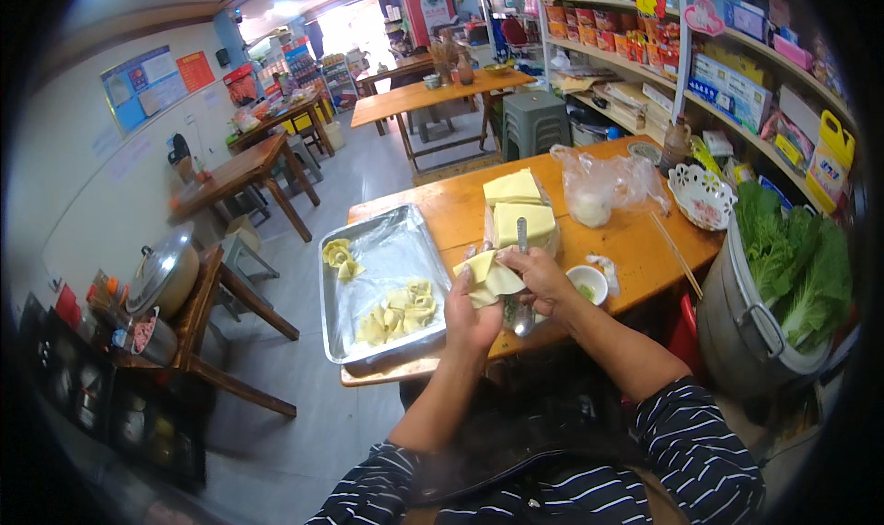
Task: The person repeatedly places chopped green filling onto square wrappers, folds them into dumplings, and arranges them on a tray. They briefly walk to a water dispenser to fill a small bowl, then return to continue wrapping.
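Note:
Between both hands are pale yellow dough wrappers [487,283], partly overlapping. My left hand [471,321] supports them on its palm and fingers. My right hand [549,280] pinches a wrapper's corner and also holds a metal spoon [523,322], its bowl pointing down. Two stacks of square wrappers lie just beyond, a nearer stack [525,224] and a farther stack [512,188]. On the left, a metal tray [333,304] lined with clear film carries folded dumplings [397,316] in two groups. A small white bowl [592,276] with green bits stands beside my right hand.
A clear plastic bag [601,179], chopsticks [677,255] and a white openwork bowl [701,193] with pinkish filling are on the wooden table [456,193]. At right stands a large metal pot [732,331] with leafy greens [794,269]. Stocked shelves [621,55] line the right side.

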A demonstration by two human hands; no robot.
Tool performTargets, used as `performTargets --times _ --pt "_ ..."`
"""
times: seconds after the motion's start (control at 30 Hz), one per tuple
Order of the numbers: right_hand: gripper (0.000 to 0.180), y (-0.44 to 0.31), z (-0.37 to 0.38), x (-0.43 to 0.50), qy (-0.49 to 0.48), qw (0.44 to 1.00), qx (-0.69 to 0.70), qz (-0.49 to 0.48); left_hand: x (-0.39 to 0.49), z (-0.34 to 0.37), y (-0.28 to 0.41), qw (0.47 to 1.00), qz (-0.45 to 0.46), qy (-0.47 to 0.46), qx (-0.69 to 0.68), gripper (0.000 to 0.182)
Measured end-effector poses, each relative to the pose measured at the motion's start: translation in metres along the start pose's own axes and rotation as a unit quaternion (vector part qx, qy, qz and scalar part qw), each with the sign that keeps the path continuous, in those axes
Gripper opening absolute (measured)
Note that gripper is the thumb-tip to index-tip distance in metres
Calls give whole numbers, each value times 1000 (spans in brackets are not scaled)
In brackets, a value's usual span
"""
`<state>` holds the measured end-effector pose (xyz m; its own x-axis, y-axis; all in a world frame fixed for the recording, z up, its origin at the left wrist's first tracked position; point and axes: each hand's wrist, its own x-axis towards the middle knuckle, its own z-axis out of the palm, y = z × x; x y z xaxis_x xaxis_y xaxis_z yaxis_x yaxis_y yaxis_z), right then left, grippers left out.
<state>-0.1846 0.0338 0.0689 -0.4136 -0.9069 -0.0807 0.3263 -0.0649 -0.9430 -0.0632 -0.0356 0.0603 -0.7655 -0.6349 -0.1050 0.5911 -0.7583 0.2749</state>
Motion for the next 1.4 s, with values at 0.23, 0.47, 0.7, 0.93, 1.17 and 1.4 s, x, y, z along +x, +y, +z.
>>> performTargets --times 0.23,0.47,0.7,0.93,1.17,1.4 --pt "54 -14 -8 -38 15 855 -474 -209 -32 -16 14 983 -119 -31 140 31" --pt "27 -11 -9 -42 12 753 -546 -367 -40 5 21 963 -170 -30 206 40" --pt "24 -18 -29 -42 32 963 -248 -98 -52 -15 8 974 -178 -128 53 48" --pt "40 -16 -14 -66 68 795 -539 -268 -55 -31 -5 986 -109 -90 93 37" --pt "26 11 -12 -66 61 690 -647 -319 -65 -27 1 976 -92 -45 191 39" --pt "18 -39 16 -89 55 970 -196 -135 -83 10 67 932 -70 -206 291 54"
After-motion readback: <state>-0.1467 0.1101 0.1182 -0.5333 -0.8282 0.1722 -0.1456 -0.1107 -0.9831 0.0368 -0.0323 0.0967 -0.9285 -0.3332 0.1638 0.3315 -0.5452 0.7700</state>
